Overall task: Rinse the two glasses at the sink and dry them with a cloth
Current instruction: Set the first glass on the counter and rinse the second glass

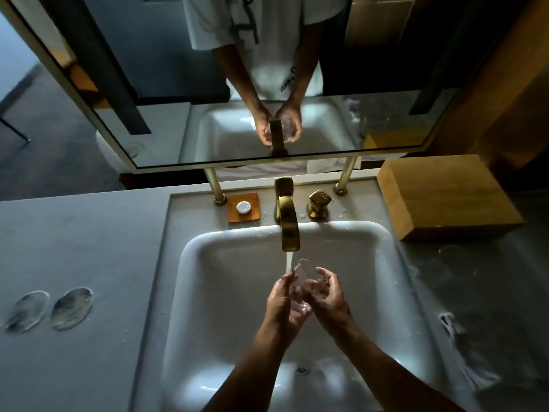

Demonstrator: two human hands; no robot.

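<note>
Both hands hold 1 glass [306, 281] over the sink [190, 263], just under the tap [287, 221] and beside its running stream. Left hand [283, 304] cups it from below, fingers curled around it; right hand [328, 291] wraps its side. On the counter [74, 248] to the left lie 2 round glass pieces [49, 310].

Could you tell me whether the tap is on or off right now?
On: a stream of water runs from the gold faucet spout.
</note>
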